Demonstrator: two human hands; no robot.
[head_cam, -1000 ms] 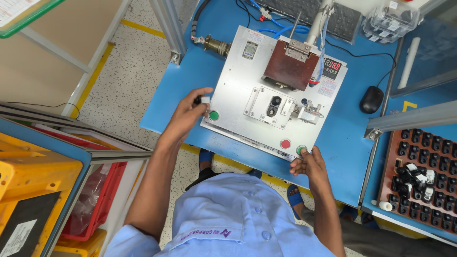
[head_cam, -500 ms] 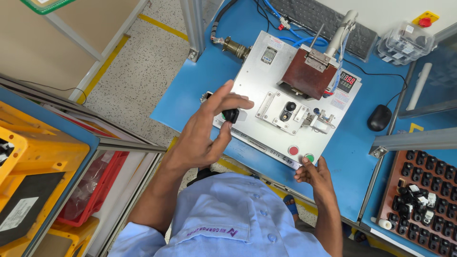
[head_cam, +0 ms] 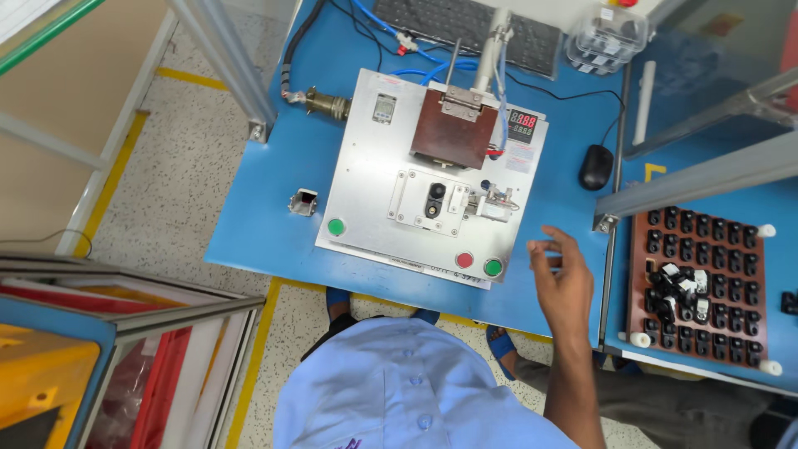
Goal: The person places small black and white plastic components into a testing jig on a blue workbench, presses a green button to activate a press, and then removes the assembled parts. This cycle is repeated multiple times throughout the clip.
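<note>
blue bench (head_cam: 274, 208) under us, grey test fixture (head_cam: 432, 179) centred within reach. our right hand (head_cam: 565, 278) hovers off fixture's right edge, fingers loosely spread, holding nothing, between green button (head_cam: 494, 267) and brown parts tray (head_cam: 706, 283). left hand out of view.
</note>
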